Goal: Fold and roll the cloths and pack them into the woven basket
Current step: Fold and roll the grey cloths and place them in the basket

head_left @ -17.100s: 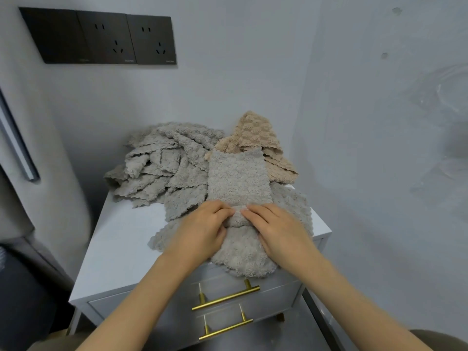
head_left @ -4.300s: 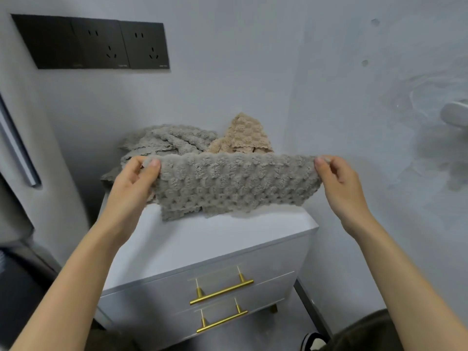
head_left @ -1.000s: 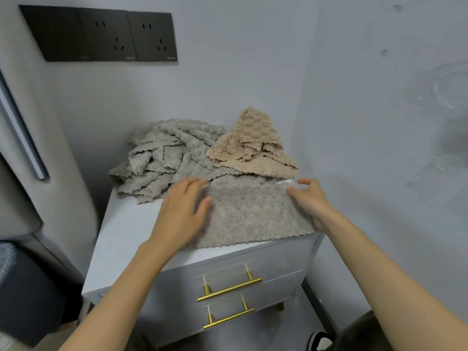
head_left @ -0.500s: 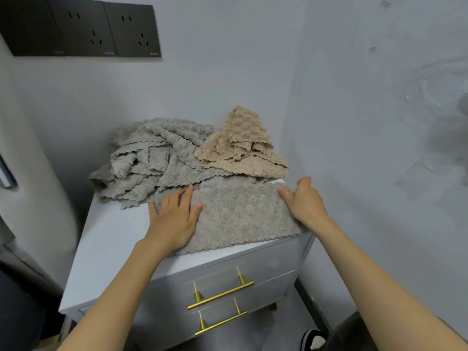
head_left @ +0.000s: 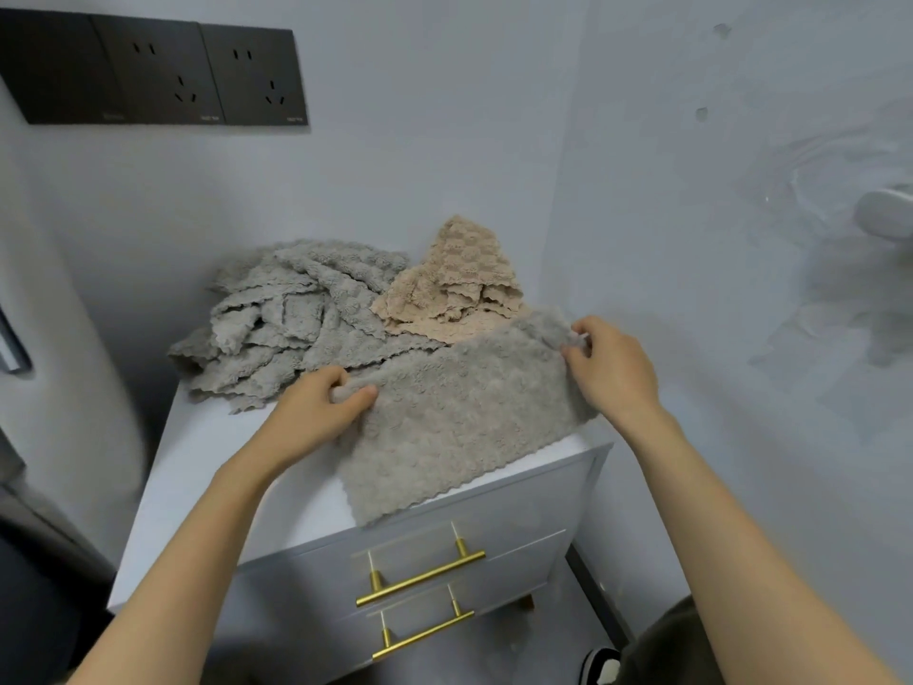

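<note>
Grey, nubbly fleece with a scalloped hem, the cloth [head_left: 459,417] lies on the right half of the white cabinet [head_left: 197,467] top. Its long axis runs side to side across the cabinet, and the right end is angled toward the back. The near edge reaches the cabinet's front edge. The left hand [head_left: 316,412] pinches the cloth's far left corner between thumb and curled fingers. The right hand [head_left: 612,368] pinches the far right corner the same way and holds it raised off the top. At the back of the cabinet sits a crumpled pile of grey cloths [head_left: 296,318], with a beige waffle-textured cloth [head_left: 454,284] bunched just to its right. Two slim brass handles [head_left: 420,578] cross the cabinet's drawer fronts.
</note>
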Motion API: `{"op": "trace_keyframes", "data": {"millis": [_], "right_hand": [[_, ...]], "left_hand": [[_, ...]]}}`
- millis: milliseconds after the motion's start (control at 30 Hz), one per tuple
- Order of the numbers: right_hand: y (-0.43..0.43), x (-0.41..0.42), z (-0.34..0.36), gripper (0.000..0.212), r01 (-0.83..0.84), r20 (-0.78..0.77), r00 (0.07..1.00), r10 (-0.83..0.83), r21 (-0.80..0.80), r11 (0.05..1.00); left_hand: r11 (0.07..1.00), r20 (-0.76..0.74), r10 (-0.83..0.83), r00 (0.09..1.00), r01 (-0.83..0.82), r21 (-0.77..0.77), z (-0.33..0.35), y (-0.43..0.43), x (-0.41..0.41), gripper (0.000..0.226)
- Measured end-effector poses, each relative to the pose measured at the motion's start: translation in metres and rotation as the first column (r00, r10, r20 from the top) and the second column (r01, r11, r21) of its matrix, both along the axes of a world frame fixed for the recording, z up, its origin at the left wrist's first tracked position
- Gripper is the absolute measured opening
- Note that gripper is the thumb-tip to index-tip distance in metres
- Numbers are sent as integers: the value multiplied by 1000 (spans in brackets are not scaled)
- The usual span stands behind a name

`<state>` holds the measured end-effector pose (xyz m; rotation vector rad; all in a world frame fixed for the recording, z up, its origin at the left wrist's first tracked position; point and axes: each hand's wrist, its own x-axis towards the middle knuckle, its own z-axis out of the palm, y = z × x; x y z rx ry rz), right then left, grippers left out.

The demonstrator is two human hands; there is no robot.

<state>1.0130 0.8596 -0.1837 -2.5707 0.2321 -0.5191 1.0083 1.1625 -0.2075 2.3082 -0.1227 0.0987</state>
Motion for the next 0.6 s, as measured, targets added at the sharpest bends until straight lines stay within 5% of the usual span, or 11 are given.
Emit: {"op": "trace_keyframes", "data": {"millis": [100, 233, 400, 600], "right_hand": [[8, 3, 16, 21, 48, 243, 969, -37, -41, 998], [14, 14, 33, 18, 43, 299, 952, -70, 96, 994], [29, 34, 41, 7, -173, 288, 958, 9, 550, 817], [63, 64, 35, 10, -344, 288, 933, 215, 547, 763]], "left_hand": [[939, -325, -156, 933, 37, -343, 10, -6, -15, 25], [786, -524, -314, 792, -94, -611, 10, -21, -34, 27], [558, -594, -460, 660, -305, -771, 5, -42, -42, 40], [385, -572, -495, 654, -426, -819, -3, -54, -37, 30]]}}
